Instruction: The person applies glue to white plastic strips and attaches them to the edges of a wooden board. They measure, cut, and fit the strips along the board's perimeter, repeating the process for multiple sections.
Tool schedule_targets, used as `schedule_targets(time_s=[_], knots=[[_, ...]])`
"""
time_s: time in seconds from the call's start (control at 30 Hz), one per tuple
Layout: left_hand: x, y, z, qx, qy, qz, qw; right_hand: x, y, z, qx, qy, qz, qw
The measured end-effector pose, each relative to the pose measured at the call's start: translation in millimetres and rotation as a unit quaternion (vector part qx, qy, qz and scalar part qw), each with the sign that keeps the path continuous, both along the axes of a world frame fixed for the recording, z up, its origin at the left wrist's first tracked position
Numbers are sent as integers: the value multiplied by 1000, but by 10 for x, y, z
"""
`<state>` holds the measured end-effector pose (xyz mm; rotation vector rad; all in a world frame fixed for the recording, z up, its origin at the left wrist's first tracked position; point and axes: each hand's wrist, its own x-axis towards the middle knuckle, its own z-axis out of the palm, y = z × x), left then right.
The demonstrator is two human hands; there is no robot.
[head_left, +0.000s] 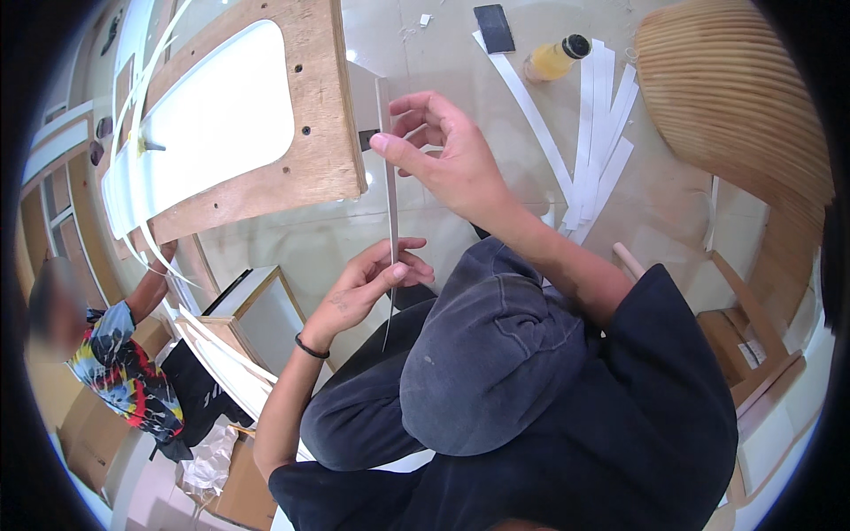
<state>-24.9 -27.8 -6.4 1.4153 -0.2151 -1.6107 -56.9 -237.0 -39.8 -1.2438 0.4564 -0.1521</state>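
A long, thin white strip (pixel 392 208) stands edge-on between my two hands. My left hand (pixel 367 288), with a black band at its wrist, is closed on the lower part, thumb on one side and fingers on the other. Higher up, my right hand (pixel 452 150) grips the strip between thumb and curled fingers. The strip's upper end is close to the side of a plywood piece (pixel 328 168) with screw holes and a white rounded panel (pixel 230 97) set in it. Below my left hand, the strip's tail bends toward my knee.
Several white strips (pixel 584 177) lie fanned on the tiled floor, near a yellow bottle (pixel 544 62) with a black cap and a dark flat block (pixel 494 28). A ribbed wooden piece (pixel 726 80) stands right. At left, a person (pixel 128 372) reaches toward the plywood; white tubing (pixel 146 88) hangs there.
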Motion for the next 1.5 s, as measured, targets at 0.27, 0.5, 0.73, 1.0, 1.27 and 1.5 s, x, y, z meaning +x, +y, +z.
schedule_targets(time_s=[0.27, 0.5, 0.73, 1.0, 1.27, 1.5], knots=[[72, -3, 230, 2, 40, 20, 999, 157, 67, 75, 32, -1, -21, 999], [46, -86, 384, 12, 23, 22, 999, 197, -9, 178, 62, -2, -15, 998], [16, -110, 369, 27, 27, 34, 999, 195, -1, 180, 66, 9, -18, 998], [142, -45, 401, 27, 43, 46, 998, 330, 79, 174, 55, 20, -26, 998], [362, 18, 412, 10, 23, 71, 997, 429, -51, 283, 87, -16, -152, 984], [381, 150, -206, -19, -16, -7, 1000, 367, -654, 56, 109, 2, -177, 978]])
